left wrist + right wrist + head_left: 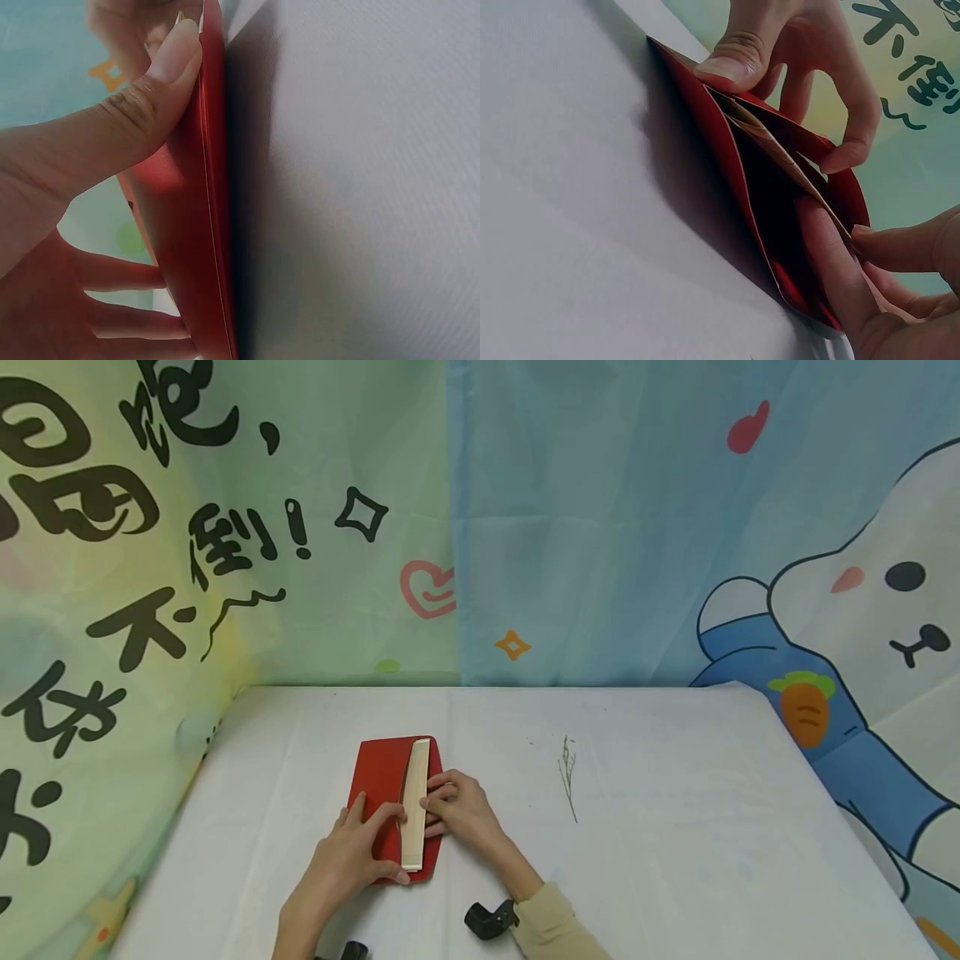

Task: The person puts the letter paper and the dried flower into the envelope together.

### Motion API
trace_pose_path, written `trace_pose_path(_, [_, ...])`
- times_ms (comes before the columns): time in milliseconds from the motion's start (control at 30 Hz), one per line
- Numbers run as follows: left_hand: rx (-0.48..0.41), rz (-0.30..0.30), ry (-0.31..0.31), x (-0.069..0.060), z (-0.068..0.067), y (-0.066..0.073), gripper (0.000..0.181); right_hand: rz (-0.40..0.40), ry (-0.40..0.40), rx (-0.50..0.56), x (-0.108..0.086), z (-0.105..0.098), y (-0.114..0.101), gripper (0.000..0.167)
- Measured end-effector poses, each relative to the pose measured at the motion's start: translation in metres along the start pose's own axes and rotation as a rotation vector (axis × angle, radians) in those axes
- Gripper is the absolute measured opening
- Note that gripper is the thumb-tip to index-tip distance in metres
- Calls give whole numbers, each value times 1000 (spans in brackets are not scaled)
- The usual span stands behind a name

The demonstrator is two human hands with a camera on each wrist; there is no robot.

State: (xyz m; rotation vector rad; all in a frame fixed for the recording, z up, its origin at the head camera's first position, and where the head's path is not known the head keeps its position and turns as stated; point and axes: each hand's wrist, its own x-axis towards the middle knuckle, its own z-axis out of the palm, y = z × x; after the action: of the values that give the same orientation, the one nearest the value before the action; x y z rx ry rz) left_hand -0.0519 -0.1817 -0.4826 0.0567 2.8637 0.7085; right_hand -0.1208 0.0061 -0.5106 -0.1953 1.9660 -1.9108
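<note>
A person's two bare hands meet over a red envelope (380, 774) on a white-covered surface (697, 835), just below and left of the frame's centre. A cream strip (415, 806) shows in the envelope's mouth, along its right side, its long axis running nearly upright, the top leaning slightly to the right. The right grip (462, 811) comes in from the lower right and pinches the strip's right edge near mid-length; in the right wrist view one finger reaches inside the mouth while the thumb bears on the outer side. The left grip (347, 853) closes on the red envelope from the lower left, its thumb near the bottom end and its forefinger bent toward the mouth; whether that fingertip touches the strip itself cannot be told. The strip thus lies directly left of the right grip, the nearer of the two, and any sideways draw would probably cross its long axis, making a square, even pull matter while the left grip steadies the red cover. A dry sprig (569, 789) lies well apart, right of centre, its stem pointing toward the bottom of the frame.
</note>
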Motion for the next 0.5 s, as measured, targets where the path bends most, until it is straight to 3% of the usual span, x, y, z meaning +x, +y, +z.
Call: trace_pose_path(500, [-2,-3,4,-1,0,1,72,18,-23,14,6,16,1,27])
